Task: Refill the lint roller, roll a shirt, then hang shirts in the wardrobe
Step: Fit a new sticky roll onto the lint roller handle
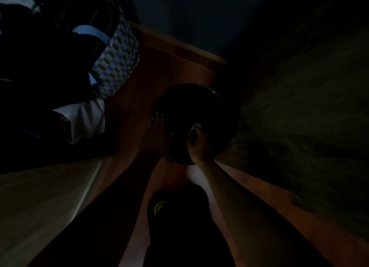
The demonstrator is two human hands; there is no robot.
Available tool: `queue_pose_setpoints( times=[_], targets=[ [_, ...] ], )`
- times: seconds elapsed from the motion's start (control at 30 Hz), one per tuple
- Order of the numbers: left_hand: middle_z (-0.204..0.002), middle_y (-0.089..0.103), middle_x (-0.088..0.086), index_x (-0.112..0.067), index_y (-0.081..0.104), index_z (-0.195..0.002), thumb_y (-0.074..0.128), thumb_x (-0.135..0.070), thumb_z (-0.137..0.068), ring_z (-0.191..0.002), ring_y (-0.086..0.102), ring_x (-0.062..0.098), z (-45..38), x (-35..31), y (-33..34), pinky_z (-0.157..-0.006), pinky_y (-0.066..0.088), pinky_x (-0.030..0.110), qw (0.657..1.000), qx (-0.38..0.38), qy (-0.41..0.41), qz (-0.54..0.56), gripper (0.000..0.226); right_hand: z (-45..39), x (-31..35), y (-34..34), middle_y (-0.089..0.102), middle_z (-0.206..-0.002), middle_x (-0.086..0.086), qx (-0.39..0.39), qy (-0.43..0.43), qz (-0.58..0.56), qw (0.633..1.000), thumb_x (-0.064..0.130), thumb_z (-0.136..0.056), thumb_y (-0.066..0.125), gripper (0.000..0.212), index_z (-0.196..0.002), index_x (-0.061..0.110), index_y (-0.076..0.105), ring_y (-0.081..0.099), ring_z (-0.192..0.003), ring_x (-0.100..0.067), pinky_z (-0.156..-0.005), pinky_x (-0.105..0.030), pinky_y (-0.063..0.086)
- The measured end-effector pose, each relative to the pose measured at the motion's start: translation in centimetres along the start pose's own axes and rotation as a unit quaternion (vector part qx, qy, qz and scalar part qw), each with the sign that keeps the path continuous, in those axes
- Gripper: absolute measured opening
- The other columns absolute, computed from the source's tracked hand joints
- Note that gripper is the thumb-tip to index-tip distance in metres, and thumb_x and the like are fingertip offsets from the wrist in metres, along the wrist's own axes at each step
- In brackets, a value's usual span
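The scene is very dark. A round black bin (191,105) stands on the reddish wooden floor (179,71) in front of me. My left hand (157,131) lies flat against the bin's left rim, fingers stretched out. Over the bin's near side, my right hand (200,149) is closed around a small white tube (193,134) whose dark hollow end faces me. No lint roller handle can be made out. A white garment (83,119) and dark clothes lie in a heap at the left.
A checkered woven bag (117,57) stands at the upper left beside the clothes heap. A dark textured surface (299,117) fills the right side. A pale wooden panel (40,196) runs along the lower left. Dark cloth with a yellow mark (159,206) sits below my arms.
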State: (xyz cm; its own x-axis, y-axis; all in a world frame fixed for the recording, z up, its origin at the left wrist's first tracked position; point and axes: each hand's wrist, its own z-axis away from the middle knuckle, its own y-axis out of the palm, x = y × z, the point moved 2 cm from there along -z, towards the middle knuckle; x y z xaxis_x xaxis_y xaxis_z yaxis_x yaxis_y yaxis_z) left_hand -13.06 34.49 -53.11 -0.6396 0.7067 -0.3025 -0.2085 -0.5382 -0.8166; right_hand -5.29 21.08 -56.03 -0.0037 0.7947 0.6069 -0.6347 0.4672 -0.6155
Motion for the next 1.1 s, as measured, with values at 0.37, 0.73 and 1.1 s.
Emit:
queue_pose_setpoints(
  times=[0.37, 0.73, 1.1],
  targets=[
    [-0.158, 0.01, 0.019, -0.002, 0.01, -0.151, 0.024, -0.056, -0.095, -0.146, 0.015, 0.034, 2.6, 0.2, -2.4, -0.116, 0.008, 0.039, 1.0, -0.025, 0.011, 0.0, 0.079, 2.2, 0.9, -0.7, 0.002, -0.162, -0.009, 0.062, -0.024, 0.098, 0.993, 0.051, -0.094, 0.047, 0.078, -0.154, 0.022, 0.007, 0.004, -0.147, -0.035, -0.117, -0.051, 0.016],
    [-0.143, 0.043, 0.026, 0.007, 0.044, -0.137, 0.006, -0.054, -0.1, -0.129, 0.047, 0.04, 11.8, -2.1, -12.9, -0.099, 0.045, 0.053, 0.999, 0.01, -0.009, 0.043, 0.08, 13.2, 11.8, -8.7, 0.004, -0.162, -0.009, 0.093, -0.058, 0.168, 0.98, 0.042, -0.101, 0.031, 0.066, -0.154, 0.013, 0.002, 0.006, -0.148, -0.031, -0.118, -0.045, 0.013],
    [-0.142, 0.037, 0.034, 0.013, 0.038, -0.137, 0.015, -0.047, -0.096, -0.131, 0.039, 0.05, 25.6, -9.9, -35.8, -0.108, 0.029, 0.056, 0.984, -0.154, 0.043, 0.083, 0.076, 27.7, 29.4, -24.7, -0.004, -0.162, -0.001, 0.016, -0.188, 0.137, 0.973, 0.045, -0.102, 0.026, 0.065, -0.153, 0.019, -0.003, -0.004, -0.149, -0.019, -0.121, -0.037, -0.002]
  ],
)
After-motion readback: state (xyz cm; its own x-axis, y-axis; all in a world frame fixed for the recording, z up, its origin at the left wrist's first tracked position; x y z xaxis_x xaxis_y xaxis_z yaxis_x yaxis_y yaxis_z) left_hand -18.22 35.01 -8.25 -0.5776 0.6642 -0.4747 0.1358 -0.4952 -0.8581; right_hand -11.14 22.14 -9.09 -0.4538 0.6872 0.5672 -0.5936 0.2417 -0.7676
